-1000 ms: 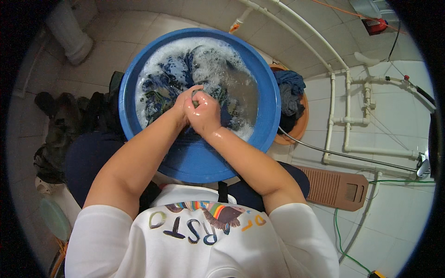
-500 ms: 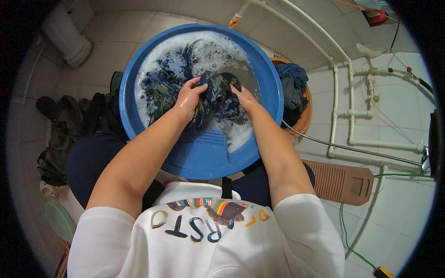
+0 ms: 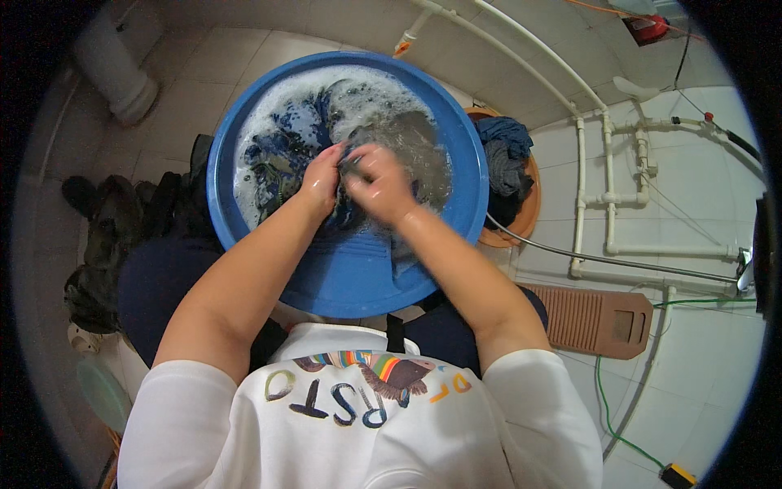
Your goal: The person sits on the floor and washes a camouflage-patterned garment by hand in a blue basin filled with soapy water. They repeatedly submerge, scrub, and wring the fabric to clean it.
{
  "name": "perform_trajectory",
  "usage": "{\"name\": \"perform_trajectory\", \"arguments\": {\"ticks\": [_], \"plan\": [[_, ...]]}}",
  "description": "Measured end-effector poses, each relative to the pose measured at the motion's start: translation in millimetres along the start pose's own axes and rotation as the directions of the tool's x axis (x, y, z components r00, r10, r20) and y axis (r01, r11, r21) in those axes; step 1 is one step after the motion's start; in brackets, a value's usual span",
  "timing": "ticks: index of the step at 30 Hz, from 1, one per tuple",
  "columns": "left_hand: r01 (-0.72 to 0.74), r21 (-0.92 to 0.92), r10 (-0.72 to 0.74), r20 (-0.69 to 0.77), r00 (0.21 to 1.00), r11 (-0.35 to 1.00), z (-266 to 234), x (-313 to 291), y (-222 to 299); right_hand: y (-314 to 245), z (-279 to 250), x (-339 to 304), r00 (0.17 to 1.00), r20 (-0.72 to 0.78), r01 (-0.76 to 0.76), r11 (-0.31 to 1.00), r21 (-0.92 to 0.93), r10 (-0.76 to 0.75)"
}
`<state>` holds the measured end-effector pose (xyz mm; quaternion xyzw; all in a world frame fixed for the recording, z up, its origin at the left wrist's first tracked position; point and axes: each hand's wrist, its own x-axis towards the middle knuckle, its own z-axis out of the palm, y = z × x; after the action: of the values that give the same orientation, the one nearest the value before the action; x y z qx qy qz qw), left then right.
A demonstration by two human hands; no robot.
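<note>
In a round blue tub (image 3: 481,175) of sudsy water lies a dark, wet patterned garment (image 3: 281,163). My left hand (image 3: 322,179) is closed on a bunched part of it near the tub's middle. Right beside it, my right hand (image 3: 381,183) curls its fingers round a dark fold of the cloth; motion smears this hand. The cloth between the two hands is mostly hidden by the fingers. Near me, the tub's ribbed washboard slope (image 3: 346,257) shows below my wrists. White foam (image 3: 371,94) floats along the far side, and murky grey water shows at the right.
An orange-brown basin (image 3: 529,212) with dark clothes (image 3: 507,167) stands right of the tub. A brown washboard (image 3: 586,320) lies at the lower right. White pipes (image 3: 611,196) and a hose (image 3: 619,265) run along the right. Dark clothes (image 3: 114,236) lie at the left.
My right hand has moved left from the tub's right side to meet my left hand. The cloth that stretched between them is now bunched, and the water at the right shows more.
</note>
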<state>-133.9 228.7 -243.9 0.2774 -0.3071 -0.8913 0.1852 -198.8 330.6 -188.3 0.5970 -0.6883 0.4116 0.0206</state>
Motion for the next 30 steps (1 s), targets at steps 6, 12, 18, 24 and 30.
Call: {"name": "perform_trajectory", "arguments": {"ticks": [6, 12, 18, 24, 30], "plan": [[0.240, -0.120, -0.227, 0.116, 0.967, 0.963, 2.8, -23.1, 16.3, -56.2, 16.3, -1.5, 0.997, -0.021, 0.070, 0.993, -0.098, -0.072], [0.100, -0.042, -0.105, -0.139, 0.985, 0.994, 40.3, -42.3, 12.5, 2.2, 18.7, 20.2, 0.709, -0.207, -0.672, 0.735, 0.089, 0.674], [0.282, -0.058, -0.282, 0.014, 0.959, 0.958, -16.7, -9.1, -4.7, -49.4, 36.1, -4.9, 0.954, -0.039, -0.295, 0.955, 0.032, 0.297], [0.201, 0.023, -0.197, -0.118, 0.973, 0.979, 44.1, -47.4, 10.8, 18.0, 15.3, 8.6, 0.760, -0.199, -0.641, 0.764, -0.071, 0.619], [0.237, -0.230, -0.196, 0.186, 0.963, 0.944, -49.1, 28.2, -46.2, -51.0, 31.5, -9.7, 0.971, -0.093, -0.204, 0.968, 0.145, 0.219]]}}
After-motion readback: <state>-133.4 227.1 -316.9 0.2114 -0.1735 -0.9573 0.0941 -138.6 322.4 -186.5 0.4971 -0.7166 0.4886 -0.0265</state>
